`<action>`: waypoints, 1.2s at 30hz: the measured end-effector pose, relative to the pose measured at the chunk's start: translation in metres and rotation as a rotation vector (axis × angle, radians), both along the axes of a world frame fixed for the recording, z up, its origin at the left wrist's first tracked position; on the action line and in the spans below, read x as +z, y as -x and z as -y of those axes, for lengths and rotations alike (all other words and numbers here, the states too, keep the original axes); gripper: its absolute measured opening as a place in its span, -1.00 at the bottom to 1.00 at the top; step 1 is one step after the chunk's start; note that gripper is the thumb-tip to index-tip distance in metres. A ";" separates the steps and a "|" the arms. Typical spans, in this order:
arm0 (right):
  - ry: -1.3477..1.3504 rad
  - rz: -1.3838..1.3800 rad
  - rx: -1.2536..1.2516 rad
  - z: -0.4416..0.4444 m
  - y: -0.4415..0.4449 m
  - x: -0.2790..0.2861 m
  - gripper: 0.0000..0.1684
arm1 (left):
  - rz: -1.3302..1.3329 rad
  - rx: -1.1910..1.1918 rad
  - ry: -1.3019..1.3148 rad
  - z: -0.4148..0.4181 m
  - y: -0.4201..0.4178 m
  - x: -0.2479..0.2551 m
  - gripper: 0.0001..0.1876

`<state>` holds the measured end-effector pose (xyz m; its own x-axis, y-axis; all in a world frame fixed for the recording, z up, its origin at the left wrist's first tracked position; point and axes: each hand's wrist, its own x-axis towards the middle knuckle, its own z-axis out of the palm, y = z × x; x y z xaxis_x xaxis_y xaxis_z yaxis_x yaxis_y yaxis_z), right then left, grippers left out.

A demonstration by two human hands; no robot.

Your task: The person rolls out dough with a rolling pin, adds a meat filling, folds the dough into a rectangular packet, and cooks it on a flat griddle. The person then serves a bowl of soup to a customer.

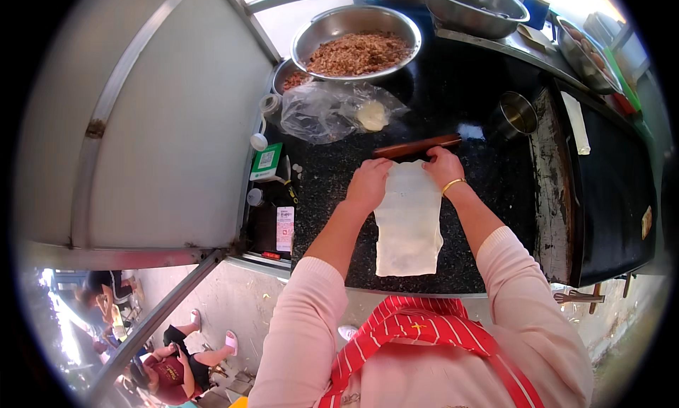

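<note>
A thin, pale sheet of dough lies lengthwise before me on the black speckled stone worktop. Its far left corner is pinched by my left hand. With thumb and fingers, my right hand, a gold bracelet at its wrist, grips the far right corner. Just beyond the sheet's far edge rests a dark wooden rolling pin, close to my right fingertips. Farther back, a round lump of dough sits at a clear plastic bag.
A large steel bowl of minced filling stands at the back. On the right are a metal cup of oil and a black griddle with a white dough strip. Printed-code cards line the left edge. People sit outside at lower left.
</note>
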<state>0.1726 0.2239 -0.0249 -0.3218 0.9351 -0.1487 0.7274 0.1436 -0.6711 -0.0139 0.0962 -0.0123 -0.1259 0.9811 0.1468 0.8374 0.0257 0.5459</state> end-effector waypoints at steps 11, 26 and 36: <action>0.042 0.022 0.268 -0.012 -0.005 0.010 -0.86 | -0.030 0.189 0.355 -0.052 -0.004 0.025 -0.88; -0.063 -0.238 0.413 0.206 -0.162 0.031 -0.85 | -0.054 -0.144 0.030 0.228 -0.078 0.053 -0.82; -0.003 0.166 0.521 0.108 -0.086 0.031 -0.62 | -0.039 -0.111 0.588 0.082 -0.049 0.044 -0.55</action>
